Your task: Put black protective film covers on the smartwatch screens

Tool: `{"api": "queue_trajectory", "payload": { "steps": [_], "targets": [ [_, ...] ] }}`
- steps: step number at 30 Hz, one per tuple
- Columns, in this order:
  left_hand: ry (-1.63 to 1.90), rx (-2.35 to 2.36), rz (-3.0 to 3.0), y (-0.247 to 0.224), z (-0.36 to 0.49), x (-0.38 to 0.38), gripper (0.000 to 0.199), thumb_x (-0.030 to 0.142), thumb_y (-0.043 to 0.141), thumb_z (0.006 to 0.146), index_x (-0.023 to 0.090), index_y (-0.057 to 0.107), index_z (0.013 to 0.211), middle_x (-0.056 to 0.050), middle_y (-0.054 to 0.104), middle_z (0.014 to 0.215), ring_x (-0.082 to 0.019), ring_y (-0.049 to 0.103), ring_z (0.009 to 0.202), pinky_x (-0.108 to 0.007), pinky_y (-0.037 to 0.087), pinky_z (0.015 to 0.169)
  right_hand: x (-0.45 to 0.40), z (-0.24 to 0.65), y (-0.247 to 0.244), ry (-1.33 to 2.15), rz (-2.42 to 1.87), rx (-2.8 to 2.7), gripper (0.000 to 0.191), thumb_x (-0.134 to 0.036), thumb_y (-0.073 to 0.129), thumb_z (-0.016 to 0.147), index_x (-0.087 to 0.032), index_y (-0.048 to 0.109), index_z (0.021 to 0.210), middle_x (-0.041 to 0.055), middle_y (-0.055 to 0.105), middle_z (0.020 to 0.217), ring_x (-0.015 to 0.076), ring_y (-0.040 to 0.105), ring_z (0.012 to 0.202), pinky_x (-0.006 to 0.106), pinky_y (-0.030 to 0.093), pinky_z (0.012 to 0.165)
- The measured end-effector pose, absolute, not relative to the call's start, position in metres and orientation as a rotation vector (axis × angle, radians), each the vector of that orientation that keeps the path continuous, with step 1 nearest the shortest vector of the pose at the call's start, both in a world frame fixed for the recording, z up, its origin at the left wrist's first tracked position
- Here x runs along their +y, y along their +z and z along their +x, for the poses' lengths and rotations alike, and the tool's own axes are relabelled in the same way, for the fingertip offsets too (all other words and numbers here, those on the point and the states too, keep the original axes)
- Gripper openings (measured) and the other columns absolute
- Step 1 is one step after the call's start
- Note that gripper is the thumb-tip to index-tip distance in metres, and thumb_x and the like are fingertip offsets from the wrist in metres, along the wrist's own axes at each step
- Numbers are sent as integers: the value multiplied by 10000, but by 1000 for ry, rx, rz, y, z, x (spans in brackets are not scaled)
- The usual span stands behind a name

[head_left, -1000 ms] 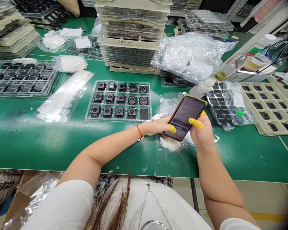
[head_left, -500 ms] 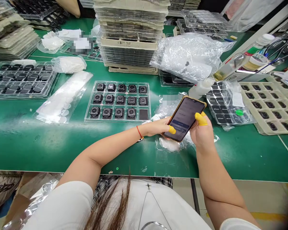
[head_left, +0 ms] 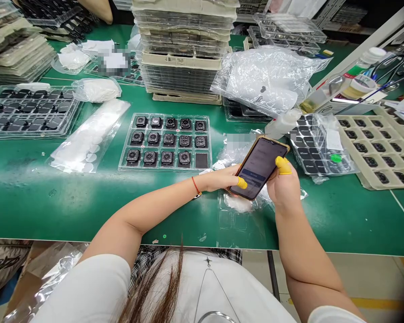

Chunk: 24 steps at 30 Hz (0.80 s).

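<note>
Both of my hands hold a smartphone [head_left: 256,168] in a yellowish case, tilted above the bench with its dim screen facing me. My left hand [head_left: 222,179] grips the lower left edge, a yellow finger cot on the thumb resting at the screen's bottom. On the phone's right side is my right hand [head_left: 284,186], its thumb, also in a yellow cot, over the screen edge; its other fingers are hidden behind the phone. Left of the hands lies a clear tray [head_left: 164,168] of black square watch bodies [head_left: 167,157]; its front right pocket holds none.
Tall stacked trays [head_left: 182,63] stand behind. A plastic bag [head_left: 265,76], a bottle [head_left: 343,80] and scissors [head_left: 393,67] are at the back right. A beige tray [head_left: 366,181] lies right. A bag of white discs [head_left: 87,139] and another black-part tray [head_left: 30,132] lie left.
My right thumb has shifted very slightly to the right on the phone's edge. The phone and my left hand stay almost in place.
</note>
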<state>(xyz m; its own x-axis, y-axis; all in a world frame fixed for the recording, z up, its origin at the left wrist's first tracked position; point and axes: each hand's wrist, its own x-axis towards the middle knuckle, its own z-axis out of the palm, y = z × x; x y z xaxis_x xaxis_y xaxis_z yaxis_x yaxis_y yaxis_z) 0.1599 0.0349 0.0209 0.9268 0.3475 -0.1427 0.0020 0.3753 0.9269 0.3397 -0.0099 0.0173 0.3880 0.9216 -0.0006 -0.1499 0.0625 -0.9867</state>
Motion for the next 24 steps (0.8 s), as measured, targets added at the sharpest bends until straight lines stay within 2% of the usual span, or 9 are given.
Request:
{"api": "queue_trajectory", "payload": {
  "steps": [3, 7, 10, 17, 24],
  "targets": [
    [225, 346, 1159, 20, 160, 35, 531, 195, 582, 682, 228, 474, 1201, -13, 563, 950, -110, 556, 710, -215, 462, 542, -11, 339, 19, 1033, -1161, -938, 243, -447, 678, 812, -272, 659, 980, 25, 707, 988, 274, 684, 930, 466, 592, 829],
    [241, 328, 1158, 18, 160, 36, 580, 200, 581, 692, 240, 462, 1259, -22, 579, 960, -120, 571, 728, -215, 467, 548, -12, 337, 23, 1037, -1134, -1008, 319, -313, 783, 699, -281, 645, 984, 24, 710, 1024, 300, 675, 984, 497, 572, 880],
    [243, 324, 1166, 17, 160, 36, 579, 200, 580, 694, 235, 464, 1260, -28, 581, 961, -119, 567, 720, -212, 462, 543, -12, 336, 24, 1032, -1178, -965, 352, -278, 795, 655, -293, 644, 973, 19, 711, 1022, 303, 667, 1002, 508, 551, 923],
    [234, 308, 1151, 17, 160, 36, 581, 224, 591, 697, 237, 465, 1264, -26, 573, 958, -116, 557, 718, -223, 470, 555, -12, 336, 23, 1021, -1203, -950, 253, -349, 726, 721, -315, 653, 960, 13, 712, 987, 294, 678, 940, 495, 589, 839],
    [230, 318, 1144, 19, 160, 35, 551, 223, 593, 692, 231, 479, 1231, -21, 560, 956, -110, 551, 703, -227, 473, 550, -12, 338, 18, 983, -1240, -909, 203, -394, 682, 787, -293, 661, 962, -1, 706, 967, 257, 682, 916, 448, 598, 847]
  ]
}}
